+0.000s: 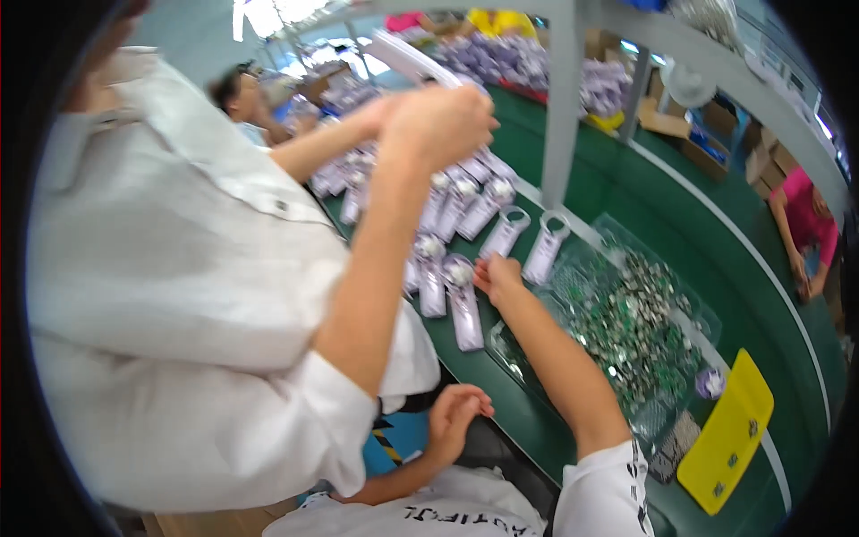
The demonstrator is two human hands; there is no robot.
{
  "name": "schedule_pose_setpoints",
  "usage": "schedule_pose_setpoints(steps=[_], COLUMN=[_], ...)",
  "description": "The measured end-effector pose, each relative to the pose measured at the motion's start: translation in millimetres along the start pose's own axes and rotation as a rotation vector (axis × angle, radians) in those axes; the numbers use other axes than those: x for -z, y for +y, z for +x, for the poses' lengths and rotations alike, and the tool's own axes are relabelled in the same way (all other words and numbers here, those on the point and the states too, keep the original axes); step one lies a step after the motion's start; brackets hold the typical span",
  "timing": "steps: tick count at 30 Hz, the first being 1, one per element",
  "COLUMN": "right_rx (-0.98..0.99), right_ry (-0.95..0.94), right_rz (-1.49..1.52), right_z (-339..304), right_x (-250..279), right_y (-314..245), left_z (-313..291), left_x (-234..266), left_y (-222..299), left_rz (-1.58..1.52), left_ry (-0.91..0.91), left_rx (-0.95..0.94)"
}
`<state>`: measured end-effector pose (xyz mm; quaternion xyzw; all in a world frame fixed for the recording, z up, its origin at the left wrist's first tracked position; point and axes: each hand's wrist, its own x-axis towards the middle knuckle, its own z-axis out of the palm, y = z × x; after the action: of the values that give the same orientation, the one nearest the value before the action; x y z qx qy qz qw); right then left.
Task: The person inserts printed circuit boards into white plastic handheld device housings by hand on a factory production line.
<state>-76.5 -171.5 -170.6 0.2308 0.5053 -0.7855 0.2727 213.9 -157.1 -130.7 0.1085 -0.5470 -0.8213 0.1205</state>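
My right hand (pixel 498 276) reaches over the green work surface with its fingers pinched together; whatever they grip is too small or hidden to make out. Just left of the fingertips lies a lilac handheld housing (pixel 465 318) with a round white head. Beyond the hand are two more lilac housings (pixel 540 259) with empty rings at the top. Low at the bench's near edge, over my lap, hovers my left hand (pixel 456 419), its fingers loosely bent and apart with nothing seen in them. Several similar lilac housings (pixel 432 291) lie in rows to the left.
A clear plastic tray (pixel 608 234) holds a heap of small green circuit boards (pixel 635 331). Right of it lie a round lilac part (pixel 710 383) and a yellow board (pixel 729 438). A co-worker in a white shirt (pixel 188 295) leans in from the left, arms across the bench. A grey post (pixel 562 107) rises behind.
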Motion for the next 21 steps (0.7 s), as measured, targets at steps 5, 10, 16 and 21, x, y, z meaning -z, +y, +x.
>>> schedule_pose_setpoints(steps=[5,10,16,21], right_rx=[-0.045,0.148,0.709,0.949], right_ry=[-0.026,-0.307,-0.021,0.731], right_rz=[0.074,-0.033,-0.023,-1.057], right_z=[-15,-171,-249,-240], right_x=[15,69,184,324], right_y=[-7,-49,-103,-76], left_z=[3,14,35,63], left_x=[-4,-16,-24,-37], left_y=[-11,-15,-14,-23], left_rz=[0.094,0.654,1.015,1.146], left_ry=[-0.064,-0.084,-0.125,-0.217], left_rx=[-0.024,-0.319,-0.472,-0.469])
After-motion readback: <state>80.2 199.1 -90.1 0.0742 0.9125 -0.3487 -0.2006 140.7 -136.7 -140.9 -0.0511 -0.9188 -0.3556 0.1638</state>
